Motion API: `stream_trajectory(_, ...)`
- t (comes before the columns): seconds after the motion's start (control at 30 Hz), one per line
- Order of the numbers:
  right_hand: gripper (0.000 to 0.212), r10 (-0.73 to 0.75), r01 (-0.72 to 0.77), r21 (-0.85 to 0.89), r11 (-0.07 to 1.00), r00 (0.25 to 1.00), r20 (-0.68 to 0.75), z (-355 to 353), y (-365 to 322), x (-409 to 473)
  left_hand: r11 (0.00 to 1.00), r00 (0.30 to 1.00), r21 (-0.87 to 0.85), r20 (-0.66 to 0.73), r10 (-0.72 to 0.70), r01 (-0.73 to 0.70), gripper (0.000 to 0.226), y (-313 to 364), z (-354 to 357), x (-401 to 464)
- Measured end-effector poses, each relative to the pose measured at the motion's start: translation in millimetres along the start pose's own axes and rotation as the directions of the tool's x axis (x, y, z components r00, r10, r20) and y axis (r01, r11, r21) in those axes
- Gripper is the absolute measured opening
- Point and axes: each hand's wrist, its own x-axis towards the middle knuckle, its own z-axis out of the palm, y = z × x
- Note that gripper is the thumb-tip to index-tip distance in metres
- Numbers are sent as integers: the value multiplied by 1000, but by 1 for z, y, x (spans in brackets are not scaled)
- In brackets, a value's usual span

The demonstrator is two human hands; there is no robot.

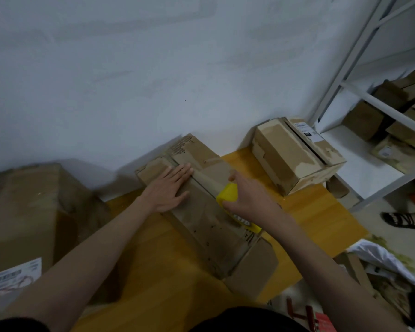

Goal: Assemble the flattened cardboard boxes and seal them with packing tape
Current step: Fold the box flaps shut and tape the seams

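Your left hand (170,186) lies flat, fingers straight, pressing the top of the cardboard box (201,207) at the center of the frame. Your right hand (247,196) grips a yellow tape dispenser (228,192) set on the box's center seam, with a strip of brown packing tape (206,179) running from it toward the wall. This box is long, brown and worn, its far flaps folded shut, lying diagonally on the yellow table (321,212). 1 taped box (295,154) sits at right center near the white shelf (364,164). Another large box (29,212) stands at lower left.
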Motion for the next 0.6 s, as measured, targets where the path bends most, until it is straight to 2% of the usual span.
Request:
stream_trajectory(0.1, 57, 1, -1, 8, 1000, 1000, -13, 2, 2, -3, 997, 998, -41, -12, 69, -70, 74, 17, 6, -1)
stream_trajectory(0.3, 68, -22, 28, 93, 995, 997, -69, 7, 22, -22, 998, 1000, -56, 19, 19, -18, 72, 19, 10, -3)
stream_trajectory(0.6, 51, 46, -19, 239, 971, 993, -108, 24, 42, -47, 997, 1000, -70, 20, 16, -14, 71, 21, 6, -4)
